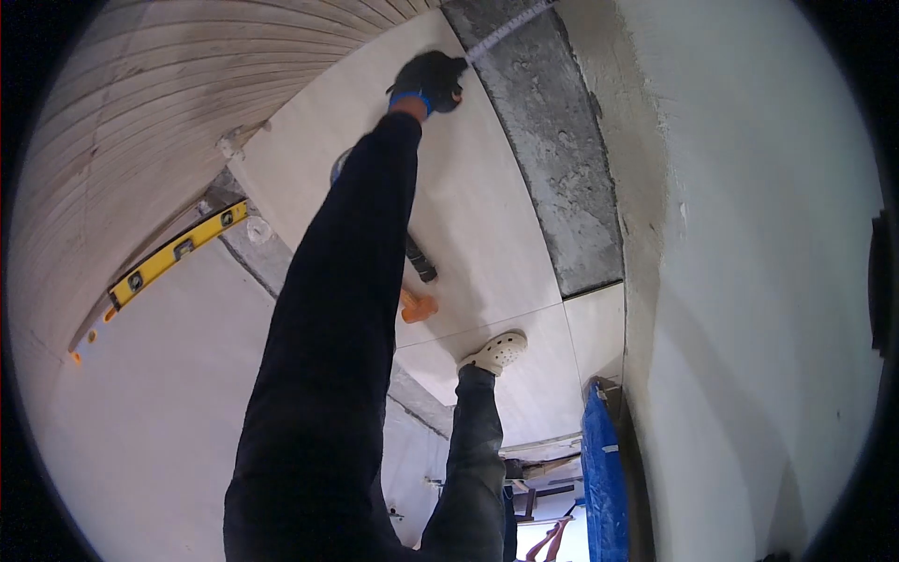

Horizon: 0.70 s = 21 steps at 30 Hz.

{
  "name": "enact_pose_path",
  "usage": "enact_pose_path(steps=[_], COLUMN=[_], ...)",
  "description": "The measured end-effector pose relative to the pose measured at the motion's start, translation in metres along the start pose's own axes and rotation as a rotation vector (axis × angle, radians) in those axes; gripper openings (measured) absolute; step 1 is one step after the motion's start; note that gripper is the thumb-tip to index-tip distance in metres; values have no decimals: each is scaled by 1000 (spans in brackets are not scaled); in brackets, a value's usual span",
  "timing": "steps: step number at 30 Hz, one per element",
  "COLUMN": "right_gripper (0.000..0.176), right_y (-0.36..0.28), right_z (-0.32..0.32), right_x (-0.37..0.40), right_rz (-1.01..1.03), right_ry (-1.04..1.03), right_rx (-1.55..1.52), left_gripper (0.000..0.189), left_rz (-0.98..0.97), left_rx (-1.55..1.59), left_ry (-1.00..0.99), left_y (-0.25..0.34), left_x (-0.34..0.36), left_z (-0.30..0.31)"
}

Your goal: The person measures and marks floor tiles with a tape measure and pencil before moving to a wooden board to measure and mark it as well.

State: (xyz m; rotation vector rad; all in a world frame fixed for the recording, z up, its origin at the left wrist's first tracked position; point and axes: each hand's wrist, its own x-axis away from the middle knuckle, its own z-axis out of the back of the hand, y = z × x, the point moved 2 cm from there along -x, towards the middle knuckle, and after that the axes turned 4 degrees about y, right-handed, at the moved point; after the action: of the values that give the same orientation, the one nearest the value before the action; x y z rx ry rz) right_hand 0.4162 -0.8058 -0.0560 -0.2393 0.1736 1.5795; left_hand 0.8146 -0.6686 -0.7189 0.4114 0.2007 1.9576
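Left hand (428,82), gloved, fingers curled, appears to pinch the measuring tape (510,31) over adjacent bare concrete (562,178); measuring evidently underway, requiring steady alignment.

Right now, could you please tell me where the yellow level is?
In the head view, the yellow level lies at left, between the ribbed surface and the dark sleeve.

A plain pale plaster wall (777,234) rises beside me.
Around me lie large cream rectangular floor tiles (506,253), a rough grey concrete floor strip (567,178) along the wall's base, and a curved wall of narrow beige ribs (169,94); bright light shows at the bottom.
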Motion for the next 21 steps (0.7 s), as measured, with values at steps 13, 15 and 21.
enact_pose_path(steps=[13, 15, 21], right_gripper=[36, 35, 34], right_y=[71, 83, 261], right_z=[28, 17, -83], right_x=[-19, -16, 123], right_rz=[172, 199, 666], right_ry=[-376, -483, -730], right_rx=[-421, -684, -544], left_gripper=[29, 29, 39], left_rz=[67, 155, -97], left_rx=[629, 793, 485], left_ry=[194, 152, 225], left_y=[199, 233, 329], left_x=[287, 321, 398], left_z=[255, 298, 404])
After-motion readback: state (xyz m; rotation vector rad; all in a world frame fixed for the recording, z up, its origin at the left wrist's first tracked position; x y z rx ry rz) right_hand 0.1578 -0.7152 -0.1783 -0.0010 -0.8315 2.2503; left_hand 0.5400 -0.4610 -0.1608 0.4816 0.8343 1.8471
